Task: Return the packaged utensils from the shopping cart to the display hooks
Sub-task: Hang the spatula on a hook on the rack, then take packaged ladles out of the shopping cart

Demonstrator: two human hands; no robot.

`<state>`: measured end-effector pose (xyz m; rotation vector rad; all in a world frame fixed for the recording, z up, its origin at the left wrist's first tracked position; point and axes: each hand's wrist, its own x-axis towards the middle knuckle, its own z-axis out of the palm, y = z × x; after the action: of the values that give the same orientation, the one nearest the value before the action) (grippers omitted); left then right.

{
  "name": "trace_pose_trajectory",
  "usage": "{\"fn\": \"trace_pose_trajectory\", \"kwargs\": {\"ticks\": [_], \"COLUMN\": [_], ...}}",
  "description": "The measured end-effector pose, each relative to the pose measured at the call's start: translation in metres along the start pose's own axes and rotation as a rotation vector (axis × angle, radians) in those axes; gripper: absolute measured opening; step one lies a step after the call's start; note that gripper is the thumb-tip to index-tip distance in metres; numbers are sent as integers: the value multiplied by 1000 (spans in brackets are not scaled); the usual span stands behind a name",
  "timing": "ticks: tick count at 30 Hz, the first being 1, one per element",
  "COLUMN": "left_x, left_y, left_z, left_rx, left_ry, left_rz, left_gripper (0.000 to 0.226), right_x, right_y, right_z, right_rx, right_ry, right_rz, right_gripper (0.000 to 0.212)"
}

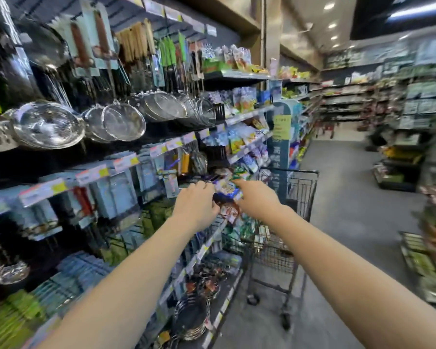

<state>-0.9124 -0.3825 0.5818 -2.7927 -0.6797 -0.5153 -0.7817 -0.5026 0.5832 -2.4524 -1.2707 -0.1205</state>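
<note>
Both my arms reach forward over the near end of the black wire shopping cart (301, 197). My left hand (196, 206) and my right hand (258, 199) are close together at chest height. Between them is a blurred blue-and-white packaged utensil (227, 190), and both hands grip it: the left fingers curl at its lower left edge, the right fingers lie along its right side. More packages (261, 238) lie in the cart below. To the left, display hooks carry blue-carded utensils (116, 195) under a row of price tags (126, 162).
Steel strainers and skimmers (124, 120) hang on the upper hooks at left. Snack bags fill the shelves (247, 114) beyond the cart. Wire baskets (190, 316) sit on the bottom shelf. The grey aisle floor (342, 222) runs right of the cart, with low stacked goods (398, 172) along the far side.
</note>
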Motion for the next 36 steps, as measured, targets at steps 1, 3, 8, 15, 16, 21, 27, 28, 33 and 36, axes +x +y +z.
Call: {"fn": "trace_pose_trajectory", "kwargs": {"ticks": [1,3,8,15,16,21,27,28,33,36], "left_x": [8,26,78,161,173,228,290,301,363,404], "left_y": [9,24,40,12,8,-3,8,13,39,58], "left_z": [10,29,95,183,194,241,290,300,356,391], "left_rx": [-15,-50,-111,-156,-141,-125,-246,-256,-264,-240], "left_ry": [-16,-31,-99,-172,-183,-235,-270,-268,-302,-341], "left_rz": [11,35,85,147,155,225,257,261,268,253], "left_gripper": [43,45,53,44,40,37,44,48,50,47], "right_x": [1,6,39,136,149,197,243,250,293,326], "right_y": [13,37,89,137,141,169,211,221,278,326], "right_z": [4,16,51,94,100,136,169,176,206,223], "right_rx": [-9,-28,-59,-56,-52,-50,7,16,109,120], "right_ry": [-4,-22,-67,-122,-135,-195,-196,-201,-224,-248], "right_rz": [21,62,166,297,314,361,441,453,485,501], "right_gripper": [51,51,45,46,48,59,50,49,58,58]}}
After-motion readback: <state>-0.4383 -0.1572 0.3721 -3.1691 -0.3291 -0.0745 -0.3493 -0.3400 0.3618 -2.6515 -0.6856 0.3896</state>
